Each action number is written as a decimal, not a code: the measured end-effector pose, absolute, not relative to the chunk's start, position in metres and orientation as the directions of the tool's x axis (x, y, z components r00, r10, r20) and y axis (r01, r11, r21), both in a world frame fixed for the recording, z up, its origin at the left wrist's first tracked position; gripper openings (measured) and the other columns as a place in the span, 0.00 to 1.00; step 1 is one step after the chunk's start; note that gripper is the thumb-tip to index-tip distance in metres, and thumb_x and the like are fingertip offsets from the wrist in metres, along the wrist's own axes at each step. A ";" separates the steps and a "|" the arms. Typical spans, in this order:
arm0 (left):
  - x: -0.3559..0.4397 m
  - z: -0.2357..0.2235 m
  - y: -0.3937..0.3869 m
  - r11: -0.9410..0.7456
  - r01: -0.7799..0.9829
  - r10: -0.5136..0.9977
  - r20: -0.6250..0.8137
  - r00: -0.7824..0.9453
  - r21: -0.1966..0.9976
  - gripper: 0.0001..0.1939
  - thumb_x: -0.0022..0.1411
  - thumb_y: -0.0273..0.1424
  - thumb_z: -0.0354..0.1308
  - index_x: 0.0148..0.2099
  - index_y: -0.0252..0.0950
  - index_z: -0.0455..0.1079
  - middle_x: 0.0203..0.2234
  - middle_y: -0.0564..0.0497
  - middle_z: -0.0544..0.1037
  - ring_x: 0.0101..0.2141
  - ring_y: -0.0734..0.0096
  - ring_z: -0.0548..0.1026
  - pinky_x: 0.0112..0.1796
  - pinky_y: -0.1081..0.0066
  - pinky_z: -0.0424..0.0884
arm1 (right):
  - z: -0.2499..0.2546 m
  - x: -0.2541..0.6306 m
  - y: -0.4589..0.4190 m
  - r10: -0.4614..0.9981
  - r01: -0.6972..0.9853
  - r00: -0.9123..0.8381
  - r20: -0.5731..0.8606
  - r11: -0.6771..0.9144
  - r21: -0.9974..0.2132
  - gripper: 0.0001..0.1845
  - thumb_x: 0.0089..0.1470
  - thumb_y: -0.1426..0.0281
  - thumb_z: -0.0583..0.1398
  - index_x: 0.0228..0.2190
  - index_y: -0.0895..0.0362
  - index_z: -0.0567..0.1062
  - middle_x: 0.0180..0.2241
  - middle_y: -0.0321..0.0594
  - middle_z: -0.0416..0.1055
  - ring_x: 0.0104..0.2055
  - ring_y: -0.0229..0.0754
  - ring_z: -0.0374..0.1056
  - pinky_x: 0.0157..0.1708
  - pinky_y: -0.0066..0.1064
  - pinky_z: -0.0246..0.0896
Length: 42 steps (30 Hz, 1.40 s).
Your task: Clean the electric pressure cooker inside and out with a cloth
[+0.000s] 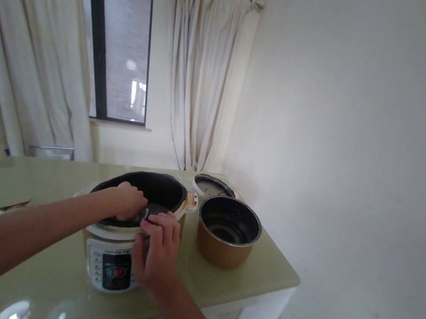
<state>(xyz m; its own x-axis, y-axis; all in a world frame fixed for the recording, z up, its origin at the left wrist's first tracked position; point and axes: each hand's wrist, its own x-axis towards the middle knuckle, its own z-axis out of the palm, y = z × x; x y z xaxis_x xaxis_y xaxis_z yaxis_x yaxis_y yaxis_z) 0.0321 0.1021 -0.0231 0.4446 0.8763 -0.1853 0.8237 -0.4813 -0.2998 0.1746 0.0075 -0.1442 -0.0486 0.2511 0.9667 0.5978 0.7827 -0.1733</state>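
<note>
A white and gold electric cooker [111, 268] with a dark control panel stands on the pale green table [259, 272]. Its dark opening [161, 192] faces up. My left hand [128, 202] reaches inside it, fingers curled and pressing down on something I cannot make out. My right hand [157, 251] grips the cooker's front rim, fingers bent over the edge. To the right stands the gold inner pot [228, 231] with a dark inside, apart from both hands.
Behind the pot lies a round white lid [213, 186] near the table's back corner. A small dark object [13, 206] lies at the left. Curtains [200, 69] and a window [118, 44] are beyond. A white wall [362, 153] stands close on the right.
</note>
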 end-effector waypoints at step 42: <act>0.031 0.004 0.112 -0.618 0.745 0.613 -0.438 0.657 0.251 0.16 0.48 0.29 0.60 0.41 0.37 0.80 0.31 0.54 0.82 0.35 0.63 0.77 0.35 0.70 0.70 | -0.147 0.165 0.008 0.236 0.583 0.036 0.971 0.784 -0.212 0.17 0.59 0.74 0.57 0.50 0.56 0.70 0.47 0.48 0.73 0.55 0.50 0.68 0.61 0.53 0.65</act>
